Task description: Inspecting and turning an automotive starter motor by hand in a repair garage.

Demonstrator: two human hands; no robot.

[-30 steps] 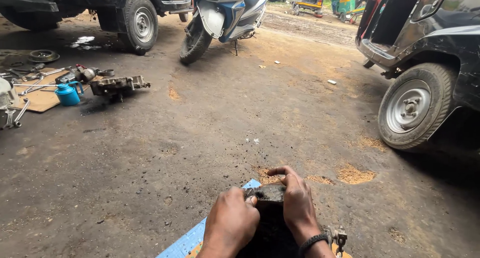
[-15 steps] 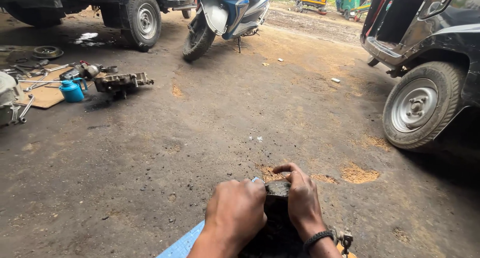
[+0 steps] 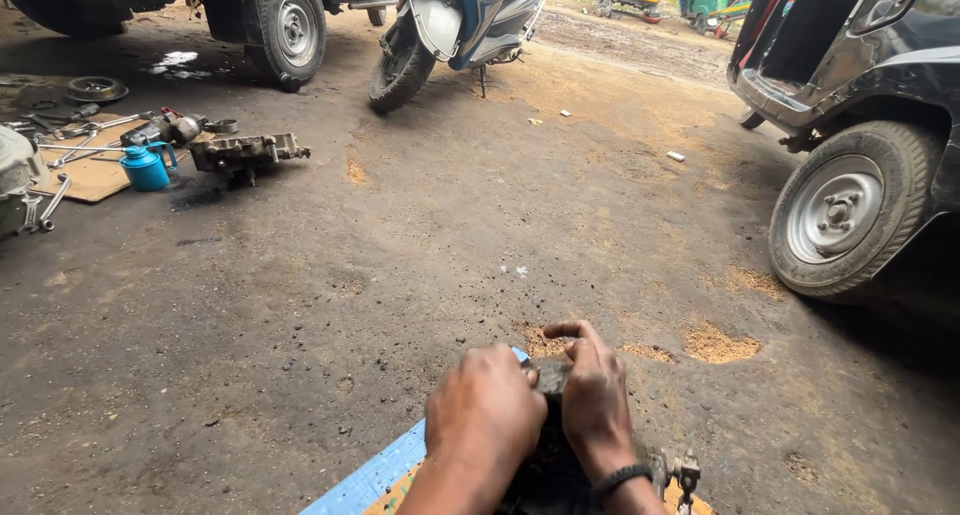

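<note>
Dark, oily ground [image 3: 400,305] with patches of sawdust fills most of the frame, and your work is at the bottom centre. There you hold a dark, greasy metal part [image 3: 548,445] between both hands, which are close together. Your left hand [image 3: 487,420] lies over its left side with the fingers curled down, and your right hand [image 3: 592,400] grips the right side, the fingers bent over the top edge; both are closed on the part. A black band [image 3: 620,475] sits on your right wrist. The part rests on a blue board [image 3: 375,475] at the bottom edge of the frame, and a small metal fitting [image 3: 685,468] stands just beside your right wrist. Farther out, at the right of the frame, you see the wheel [image 3: 845,210] of a black vehicle [image 3: 880,45]. At the upper centre a blue and white scooter [image 3: 460,25] stands on its stand, and to its left is the rear wheel [image 3: 290,25] of another vehicle. At the upper left, well apart from your hands, a blue oil can [image 3: 148,167] stands on a piece of cardboard [image 3: 95,175], next to a grey engine part [image 3: 240,155] and some spanners [image 3: 75,153].
</note>
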